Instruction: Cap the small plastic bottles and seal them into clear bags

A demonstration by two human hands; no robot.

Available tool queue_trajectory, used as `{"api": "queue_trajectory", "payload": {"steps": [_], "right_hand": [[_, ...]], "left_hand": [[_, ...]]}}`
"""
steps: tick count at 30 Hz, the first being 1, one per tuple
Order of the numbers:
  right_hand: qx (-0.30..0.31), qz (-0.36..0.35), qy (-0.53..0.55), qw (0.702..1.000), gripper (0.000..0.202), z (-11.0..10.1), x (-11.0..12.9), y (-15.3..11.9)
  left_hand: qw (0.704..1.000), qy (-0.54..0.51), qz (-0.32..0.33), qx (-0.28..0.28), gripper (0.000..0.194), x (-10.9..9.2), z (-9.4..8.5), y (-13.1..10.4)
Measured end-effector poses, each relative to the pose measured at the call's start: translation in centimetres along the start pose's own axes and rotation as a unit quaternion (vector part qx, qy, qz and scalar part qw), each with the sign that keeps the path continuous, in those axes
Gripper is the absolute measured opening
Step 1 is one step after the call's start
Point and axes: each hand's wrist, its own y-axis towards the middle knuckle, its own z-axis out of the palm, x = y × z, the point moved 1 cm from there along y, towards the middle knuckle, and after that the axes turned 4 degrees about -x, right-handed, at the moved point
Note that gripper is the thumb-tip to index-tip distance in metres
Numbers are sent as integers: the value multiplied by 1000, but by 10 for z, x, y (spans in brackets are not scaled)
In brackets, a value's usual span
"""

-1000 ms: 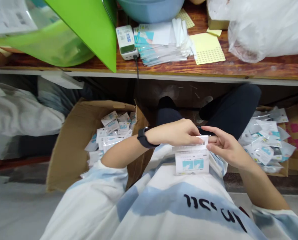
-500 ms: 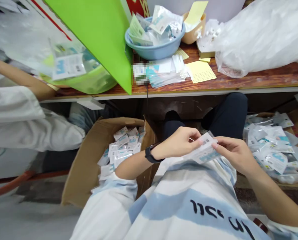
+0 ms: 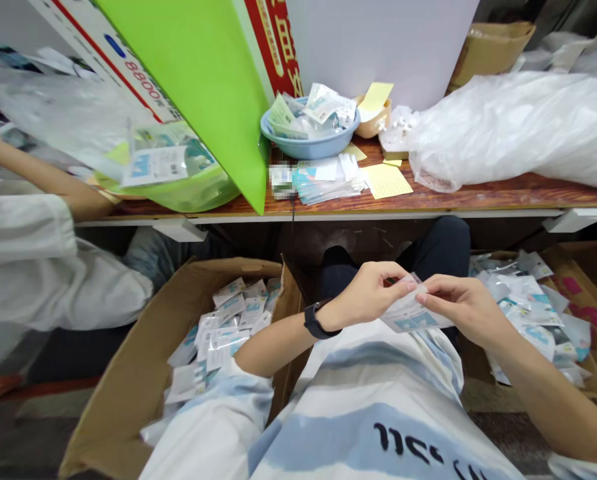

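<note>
Over my lap, a small clear plastic packet [image 3: 409, 312] with white and blue print is stretched between my two hands. My left hand [image 3: 381, 290], with a black watch on its wrist, pinches the upper left edge between thumb and fingers. On the other side, my right hand [image 3: 458, 303] grips the upper right edge the same way. The fingertips of both hands are close together along the top of the packet and hide part of that edge. What lies inside the packet is too small to make out.
A cardboard box [image 3: 113, 373] full of similar packets stands to my left, another box of packets [image 3: 533, 300] to my right. On the table are a blue basin [image 3: 313, 143], yellow sticker sheets [image 3: 387, 181] and a plastic bag [image 3: 508, 133]. Beyond a green divider [image 3: 193, 73] sits another person.
My view has tilted up, so the table sits lower in it. My hands have drawn closer together at the packet's top edge, and the packet has turned slightly.
</note>
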Motion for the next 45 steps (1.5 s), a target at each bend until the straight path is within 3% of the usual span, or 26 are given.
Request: {"api": "queue_trajectory", "payload": {"steps": [9,17,25,31,38,40,41,43,45], "right_hand": [[3,-19,28,999,40,-7,21,7],[18,-21,28,999,38,-15,39,14],[2,-56,-20,998,32,-25,53,17],[-5,-117,-103,988,27,-31,61,25],[15,-154,-169,973,32,-34,75,32],[-39,-215,-212,953,28,-31,78,29],[-96,-260,-232,932,23,-29,79,27],[-244,-349,-251,869,15,-23,76,19],[-344,-391,-228,822,16,-14,68,11]], "left_hand": [[997,-72,-13,22,48,-7,-5,1],[997,-52,-26,43,34,-32,-11,15],[990,-141,-22,13,25,-39,-5,19],[989,-143,-29,-33,15,-46,-2,20],[988,-132,22,-74,24,-48,0,20],[983,-148,40,-101,26,-46,-2,22],[978,-164,47,-117,26,-45,-4,23],[965,-208,62,-147,28,-43,-6,26],[952,-244,86,-166,28,-42,-7,29]]}}
